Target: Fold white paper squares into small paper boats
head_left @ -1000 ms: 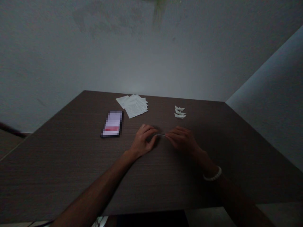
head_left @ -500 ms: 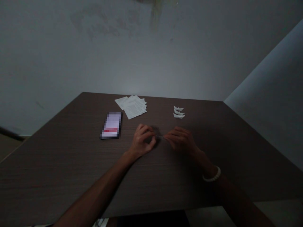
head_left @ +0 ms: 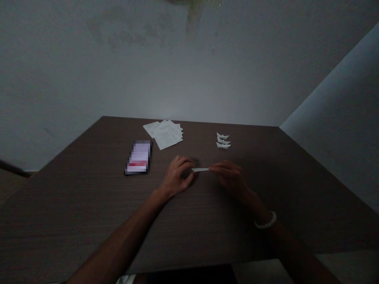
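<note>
A small folded piece of white paper (head_left: 201, 169) stretches between my two hands, seen as a narrow strip. My left hand (head_left: 178, 174) is closed with its fingertips at the paper's left end. My right hand (head_left: 228, 173), with a pale beaded bracelet on the wrist, pinches the right end. The fingers hide part of both ends. Beyond my right hand, three small white paper boats (head_left: 223, 146) stand in a short column.
A fanned pile of printed paper sheets (head_left: 168, 136) lies toward the back of the dark wooden table (head_left: 97, 205). Left of my hands is a phone (head_left: 139, 156) with a blurred-out screen. A grey wall (head_left: 189, 79) rises behind the table.
My right hand has shifted slightly right, away from my left. More of the folded paper shows between them, and it looks wider. The boats, sheets and phone stay put.
</note>
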The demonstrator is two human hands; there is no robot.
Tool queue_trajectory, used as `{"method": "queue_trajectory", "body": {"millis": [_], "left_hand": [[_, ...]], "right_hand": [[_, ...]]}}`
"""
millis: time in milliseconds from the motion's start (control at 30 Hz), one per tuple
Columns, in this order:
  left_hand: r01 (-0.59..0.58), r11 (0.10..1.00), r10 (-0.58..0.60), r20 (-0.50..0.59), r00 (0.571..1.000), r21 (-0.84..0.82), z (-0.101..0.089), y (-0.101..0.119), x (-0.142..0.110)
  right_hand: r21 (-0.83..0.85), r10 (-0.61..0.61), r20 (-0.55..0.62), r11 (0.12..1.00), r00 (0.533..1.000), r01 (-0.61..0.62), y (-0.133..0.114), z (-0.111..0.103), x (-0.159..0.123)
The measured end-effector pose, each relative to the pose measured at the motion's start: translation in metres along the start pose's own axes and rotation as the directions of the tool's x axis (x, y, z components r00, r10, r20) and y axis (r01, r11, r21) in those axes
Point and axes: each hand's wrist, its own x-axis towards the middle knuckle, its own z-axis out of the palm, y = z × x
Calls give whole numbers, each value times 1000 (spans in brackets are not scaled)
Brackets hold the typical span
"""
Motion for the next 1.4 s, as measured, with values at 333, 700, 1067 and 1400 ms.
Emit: {"method": "queue_trajectory", "body": {"millis": [333, 700, 1067, 1400], "left_hand": [[-184, 952, 161, 113, 980, 244, 0, -4, -4], [-170, 979, 126, 323, 938, 113, 8, 2, -6], [-62, 986, -6, 403, 915, 156, 5, 1, -6], [-74, 979, -4, 388, 922, 188, 6, 0, -6]], "right_hand": [[-138, 58, 44, 989, 997, -52, -5, 13, -5], [-21, -19, 197, 1000, 980, 23, 4, 25, -11], [65, 29, 196, 997, 980, -43, 6, 18, -13], [20, 208, 86, 978, 974, -210, 6, 18, -9]]}}
